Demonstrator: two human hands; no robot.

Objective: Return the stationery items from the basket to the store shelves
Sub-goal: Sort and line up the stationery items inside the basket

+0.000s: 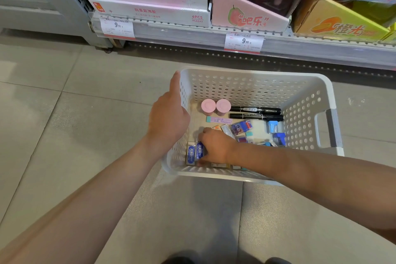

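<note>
Blue eraser gripped, right hand hiding part

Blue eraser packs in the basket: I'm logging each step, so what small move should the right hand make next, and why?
Probably lift the blue eraser pack straight up out of the basket: the right hand already grips it near the basket's near wall, while the left hand steadies the rim.
</note>
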